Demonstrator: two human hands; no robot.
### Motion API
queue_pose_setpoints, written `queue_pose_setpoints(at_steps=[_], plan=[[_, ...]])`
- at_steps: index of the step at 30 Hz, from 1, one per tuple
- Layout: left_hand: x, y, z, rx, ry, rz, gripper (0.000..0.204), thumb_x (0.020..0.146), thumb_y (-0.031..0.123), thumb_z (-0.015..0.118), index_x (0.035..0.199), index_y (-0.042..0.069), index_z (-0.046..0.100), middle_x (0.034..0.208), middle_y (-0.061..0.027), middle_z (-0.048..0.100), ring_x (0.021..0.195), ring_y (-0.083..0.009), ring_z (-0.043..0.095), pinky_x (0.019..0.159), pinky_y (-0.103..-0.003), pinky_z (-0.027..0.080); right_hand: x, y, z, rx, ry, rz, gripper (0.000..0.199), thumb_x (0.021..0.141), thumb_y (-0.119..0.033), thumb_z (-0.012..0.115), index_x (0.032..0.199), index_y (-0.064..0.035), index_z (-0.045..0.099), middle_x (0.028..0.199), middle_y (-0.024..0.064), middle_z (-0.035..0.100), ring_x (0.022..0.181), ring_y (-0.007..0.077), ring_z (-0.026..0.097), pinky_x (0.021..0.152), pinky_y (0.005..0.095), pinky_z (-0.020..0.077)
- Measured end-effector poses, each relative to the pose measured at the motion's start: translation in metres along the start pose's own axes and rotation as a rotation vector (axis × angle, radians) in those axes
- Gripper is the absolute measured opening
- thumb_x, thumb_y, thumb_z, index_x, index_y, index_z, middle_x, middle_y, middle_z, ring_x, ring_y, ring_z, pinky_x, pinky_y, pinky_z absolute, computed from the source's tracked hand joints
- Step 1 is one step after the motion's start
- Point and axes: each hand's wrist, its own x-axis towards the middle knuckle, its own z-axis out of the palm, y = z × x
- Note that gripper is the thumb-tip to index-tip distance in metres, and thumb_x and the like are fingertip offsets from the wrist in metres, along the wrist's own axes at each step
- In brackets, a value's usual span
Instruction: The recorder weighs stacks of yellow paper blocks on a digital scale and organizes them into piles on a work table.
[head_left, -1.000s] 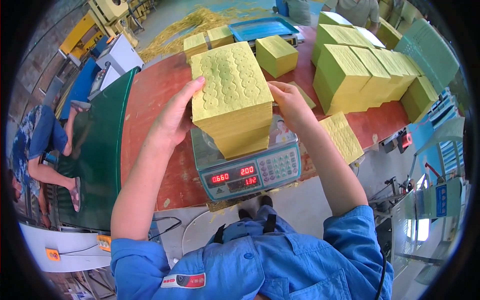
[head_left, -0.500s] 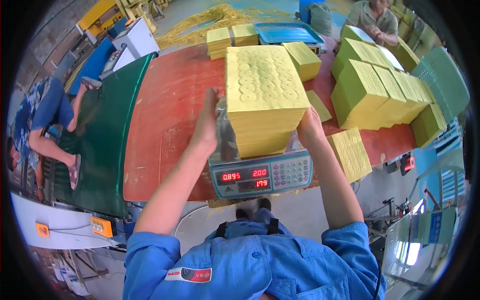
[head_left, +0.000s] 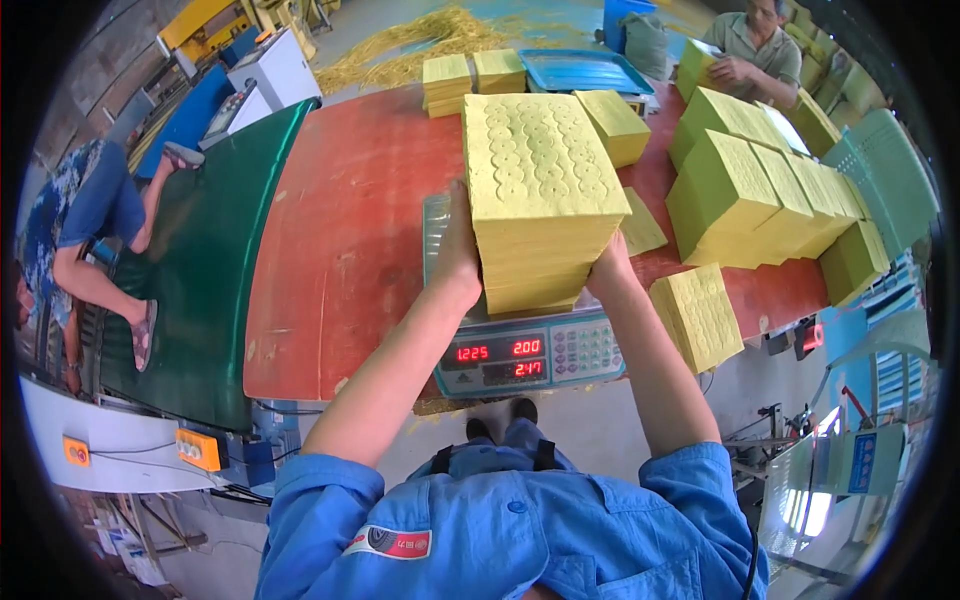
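your left hand point(head_left: 460, 245) and right hand point(head_left: 610, 265) grasp the tall yellow paper stack point(head_left: 545, 200) between them, one on each side, some fingers hidden behind it. the stack sits over the scale point(head_left: 500, 365) on the red table point(head_left: 360, 200). to steady it well, press evenly from both palms, low down, so the layers likely stay square; a one-sided push could shear them. loosen both hands together, gently, before trusting any reading.
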Motion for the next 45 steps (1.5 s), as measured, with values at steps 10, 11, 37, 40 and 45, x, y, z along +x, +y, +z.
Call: queue_pose_setpoints(at_steps=[10, 11, 37, 40, 45], plan=[[-0.084, -0.028, -0.041, 0.271, 0.033, 0.227, 0.074, 0.105, 0.058, 0.029, 0.155, 0.003, 0.028, 0.16, -0.0125, 0.029, 0.147, -0.0249, 0.027, 0.12, -0.045, 0.02, -0.101, 0.009, 0.002, -0.034, 0.09, -0.196, 0.055, 0.108, -0.04, 0.034, 0.146, -0.0006, 0.044, 0.146, 0.0125, 0.049, 0.136, 0.0226, 0.044, 0.112, 0.0389, 0.0335], [-0.095, -0.028, -0.045, 0.27, 0.023, 0.22, 0.074, 0.105, 0.058, 0.029, 0.155, 0.003, 0.028, 0.16, -0.0125, 0.029, 0.147, -0.0249, 0.027, 0.12, -0.045, 0.02, -0.115, 0.01, 0.003, 0.021, 0.128, -0.191, 0.05, 0.108, -0.034, 0.036, 0.143, 0.0002, 0.048, 0.143, 0.013, 0.052, 0.136, 0.0236, 0.046, 0.112, 0.04, 0.0343], [-0.303, -0.097, -0.017, 0.239, 0.242, 0.14, 0.046, 0.107, 0.037, 0.038, 0.115, -0.003, 0.061, 0.107, -0.0181, 0.068, 0.097, -0.0256, 0.066, 0.089, -0.039, 0.051, -0.3, 0.02, -0.097, 0.176, 0.032, 0.183, 0.029, 0.104, -0.018, 0.047, 0.116, 0.0021, 0.064, 0.109, 0.0133, 0.069, 0.102, 0.0229, 0.066, 0.091, 0.0366, 0.0504], [-0.316, -0.106, -0.009, 0.219, 0.239, 0.13, 0.045, 0.108, 0.033, 0.038, 0.115, -0.005, 0.061, 0.108, -0.0189, 0.068, 0.097, -0.0251, 0.067, 0.089, -0.037, 0.052, -0.314, 0.017, -0.102, 0.199, -0.011, 0.183, 0.028, 0.104, -0.018, 0.047, 0.116, 0.0022, 0.064, 0.109, 0.0134, 0.069, 0.101, 0.023, 0.066, 0.09, 0.0365, 0.0509], [-0.324, -0.11, 0.007, 0.249, 0.254, 0.132, 0.042, 0.106, 0.033, 0.041, 0.115, -0.003, 0.061, 0.105, -0.0173, 0.069, 0.096, -0.0249, 0.067, 0.089, -0.039, 0.052, -0.323, 0.012, -0.107, 0.218, -0.046, 0.164, 0.027, 0.104, -0.017, 0.048, 0.113, 0.0022, 0.064, 0.108, 0.0137, 0.069, 0.101, 0.0233, 0.066, 0.091, 0.0368, 0.0512]])
